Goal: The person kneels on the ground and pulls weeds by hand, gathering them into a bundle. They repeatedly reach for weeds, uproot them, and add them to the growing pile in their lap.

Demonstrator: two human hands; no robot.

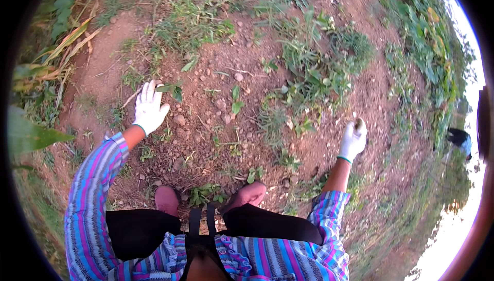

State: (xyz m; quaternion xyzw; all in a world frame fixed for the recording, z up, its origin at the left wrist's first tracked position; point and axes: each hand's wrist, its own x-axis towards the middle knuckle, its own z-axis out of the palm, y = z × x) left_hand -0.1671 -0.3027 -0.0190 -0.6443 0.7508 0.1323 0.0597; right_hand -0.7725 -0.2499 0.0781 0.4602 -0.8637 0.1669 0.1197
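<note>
My left hand (149, 108), in a white work glove with a green cuff edge, is low over the soil. Its fingers are stretched out and the thumb stands apart. A small leafy weed (175, 91) is by its fingertips; whether they touch it is hard to tell. Off to the right, my right hand (352, 142) wears a matching glove and is closed around a brownish, rounded object (359, 123). Only a short end of that object shows, so its kind is unclear. Loose green weeds (316, 72) lie in a heap beyond and left of this hand.
Stony reddish soil (220, 119) carries scattered weeds. My pink shoes (168, 200) stand among small plants. Tall crop leaves (38, 138) lean in from the left, and a leafy green row (428, 45) runs along the right. Another person (461, 140) bends over at the far right.
</note>
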